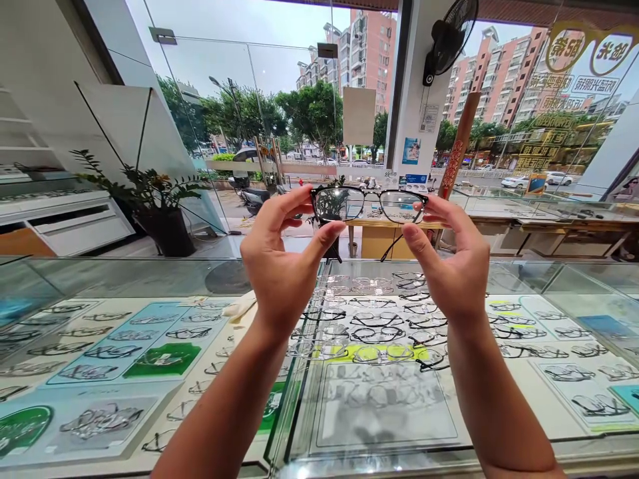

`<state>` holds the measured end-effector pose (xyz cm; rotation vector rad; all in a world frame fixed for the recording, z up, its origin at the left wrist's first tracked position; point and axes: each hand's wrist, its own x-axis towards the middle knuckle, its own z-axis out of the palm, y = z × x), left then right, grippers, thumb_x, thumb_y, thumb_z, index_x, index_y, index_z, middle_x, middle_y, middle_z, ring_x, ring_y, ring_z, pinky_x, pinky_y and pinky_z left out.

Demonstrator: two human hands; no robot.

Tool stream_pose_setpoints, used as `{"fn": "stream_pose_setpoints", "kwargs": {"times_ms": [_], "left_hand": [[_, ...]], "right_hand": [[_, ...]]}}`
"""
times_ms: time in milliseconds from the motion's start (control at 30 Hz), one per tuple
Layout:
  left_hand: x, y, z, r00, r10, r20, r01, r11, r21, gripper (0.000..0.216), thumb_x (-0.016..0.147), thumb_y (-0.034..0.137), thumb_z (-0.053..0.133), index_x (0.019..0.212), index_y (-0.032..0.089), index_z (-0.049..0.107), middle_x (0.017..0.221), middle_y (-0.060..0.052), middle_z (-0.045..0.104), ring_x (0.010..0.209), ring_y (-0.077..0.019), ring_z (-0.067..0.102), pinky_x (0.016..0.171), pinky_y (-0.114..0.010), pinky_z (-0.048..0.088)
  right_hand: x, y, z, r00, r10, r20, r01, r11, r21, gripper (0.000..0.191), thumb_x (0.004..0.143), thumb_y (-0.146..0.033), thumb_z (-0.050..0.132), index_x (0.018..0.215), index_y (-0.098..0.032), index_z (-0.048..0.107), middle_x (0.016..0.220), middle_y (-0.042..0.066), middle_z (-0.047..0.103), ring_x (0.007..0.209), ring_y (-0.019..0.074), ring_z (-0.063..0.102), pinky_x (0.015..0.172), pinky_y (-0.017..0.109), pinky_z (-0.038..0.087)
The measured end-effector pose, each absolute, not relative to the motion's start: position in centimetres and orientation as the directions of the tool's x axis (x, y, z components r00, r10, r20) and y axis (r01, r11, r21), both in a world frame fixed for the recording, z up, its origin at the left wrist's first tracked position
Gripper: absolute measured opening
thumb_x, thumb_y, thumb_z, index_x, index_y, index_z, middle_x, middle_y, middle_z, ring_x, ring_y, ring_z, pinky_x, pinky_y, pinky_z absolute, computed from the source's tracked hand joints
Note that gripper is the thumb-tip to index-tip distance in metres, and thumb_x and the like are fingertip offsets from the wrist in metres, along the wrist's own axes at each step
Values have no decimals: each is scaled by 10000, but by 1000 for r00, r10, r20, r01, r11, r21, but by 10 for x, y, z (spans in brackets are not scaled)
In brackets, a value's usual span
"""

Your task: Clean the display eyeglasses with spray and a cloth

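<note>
I hold a pair of black-framed glasses (368,205) up in front of me, lenses facing away toward the window. My left hand (279,263) pinches the left rim between thumb and fingers. The right rim sits pinched in my right hand (452,263) the same way. Both temples hang down behind the lenses. The glasses float well above the glass display counter (150,276).
Under the counter glass lie several rows of spectacle frames (379,326) on white, blue and green trays. A potted plant (154,199) stands at the left behind the counter. A wall fan (449,36) hangs on a pillar. More showcases (549,219) run along the right window.
</note>
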<state>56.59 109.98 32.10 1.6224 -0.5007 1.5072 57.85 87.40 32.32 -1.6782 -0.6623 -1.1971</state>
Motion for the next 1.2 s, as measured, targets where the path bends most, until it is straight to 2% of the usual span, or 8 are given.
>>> {"fn": "stream_pose_setpoints", "kwargs": {"times_ms": [267, 567, 767, 1000, 1200], "left_hand": [[563, 1098, 321, 150, 235, 960, -732, -626, 268, 497, 873, 500, 915, 1309, 324, 756, 1207, -63, 763, 1073, -288, 738, 890, -449, 598], [562, 1098, 321, 150, 234, 961, -724, -636, 268, 498, 860, 486, 931, 1289, 291, 767, 1173, -63, 766, 1045, -269, 728, 853, -413, 574], [564, 1097, 319, 158, 226, 961, -718, -642, 268, 500, 869, 501, 921, 1289, 282, 759, 1171, -69, 765, 1023, -262, 731, 851, -419, 579], [563, 1097, 321, 101, 179, 979, -689, -697, 199, 495, 885, 529, 896, 1290, 284, 749, 1162, -73, 772, 1023, -275, 736, 825, -416, 582], [559, 1096, 323, 94, 170, 981, -680, -708, 187, 481, 881, 507, 905, 1284, 293, 754, 1151, -61, 761, 1009, -262, 722, 846, -405, 577]], "right_hand": [[584, 872, 321, 354, -35, 935, 816, -476, -327, 432, 991, -523, 752, 1362, -301, 763, 1264, 99, 813, 1131, 332, 748, 1037, 610, 583], [582, 868, 326, 336, -4, 942, 796, -534, -286, 379, 957, -507, 769, 1256, -280, 819, 1201, 91, 843, 1100, 342, 761, 1006, 578, 567], [583, 867, 326, 348, 1, 938, 788, -542, -292, 373, 949, -509, 760, 1237, -280, 820, 1194, 87, 845, 1087, 326, 765, 1014, 569, 578], [585, 866, 326, 381, 29, 924, 792, -526, -310, 377, 946, -483, 742, 1253, -276, 814, 1182, 97, 841, 1062, 320, 770, 987, 566, 597], [586, 865, 326, 403, 45, 914, 784, -532, -320, 393, 951, -500, 740, 1248, -253, 816, 1170, 105, 841, 1064, 326, 771, 986, 567, 597]]}}
